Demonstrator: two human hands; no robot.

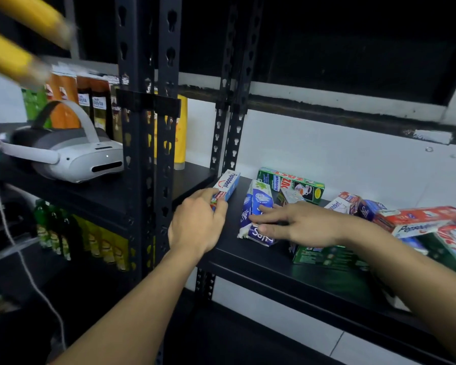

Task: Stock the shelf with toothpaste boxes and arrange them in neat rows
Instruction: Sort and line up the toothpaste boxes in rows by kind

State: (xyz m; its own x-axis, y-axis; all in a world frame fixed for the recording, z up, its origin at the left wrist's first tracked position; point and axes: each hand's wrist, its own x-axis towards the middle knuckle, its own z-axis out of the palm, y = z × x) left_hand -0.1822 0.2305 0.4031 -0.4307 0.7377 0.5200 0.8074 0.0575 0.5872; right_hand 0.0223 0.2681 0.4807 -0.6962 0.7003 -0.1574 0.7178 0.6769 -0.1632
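– Forearms point(132, 306) reach up from the bottom edge; what lies along the shelving, left to right?

– Left of the black shelf board point(313, 283), on the neighbouring rack, sits a white headset point(74, 154), with pouches point(90, 101) standing behind it; at the board's left end the left hand point(198, 222) curls its fingers round the near end of a blue-and-white Pepsodent box point(228, 185), whose far end points at the wall; whether it rests on the board I cannot tell.

– And the other hand?

– Near the board's middle the right hand point(295, 225) lies with fingers straight and spread on a blue Safi box point(258, 198), gripping nothing; at the board's back lies a green box point(298, 184); on its right end a loose heap of boxes point(419, 219), red, white and green, some tilted.
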